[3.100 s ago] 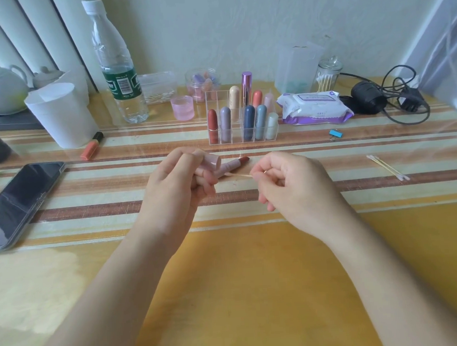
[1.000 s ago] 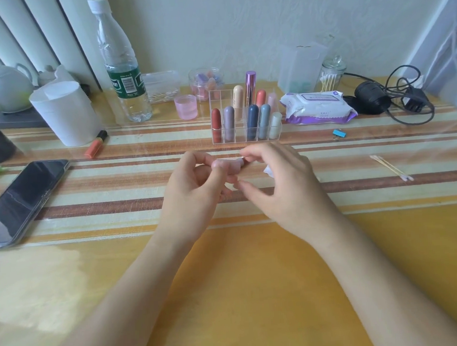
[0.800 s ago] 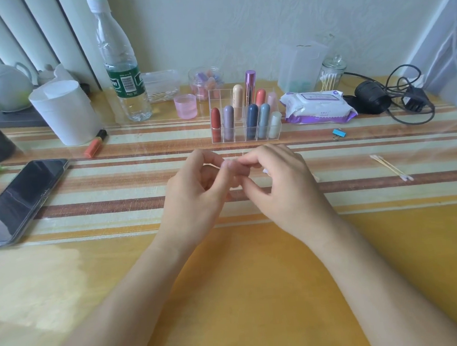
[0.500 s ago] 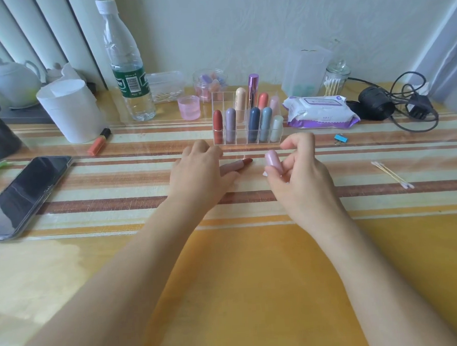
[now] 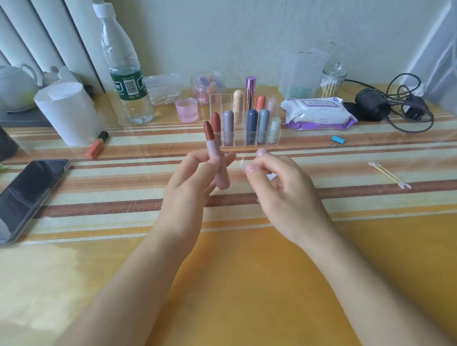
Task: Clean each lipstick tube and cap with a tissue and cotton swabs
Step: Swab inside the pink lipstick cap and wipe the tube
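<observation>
A dark phone (image 5: 24, 194) lies at the left of the striped surface (image 5: 118, 215). Farther back stand a clear water bottle (image 5: 124, 72), a white teapot (image 5: 5, 86) and a small pink cup (image 5: 186, 110). A blue binder clip (image 5: 338, 139) lies near a coiled black cable (image 5: 393, 106) at the right.

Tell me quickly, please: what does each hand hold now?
Left hand: holds the uncapped lipstick, tip up.
Right hand: pinches the cap.

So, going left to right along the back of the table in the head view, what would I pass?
Teapot, white paper roll, water bottle, pink cup, clear lipstick rack, wet-wipes pack, black charger.
</observation>
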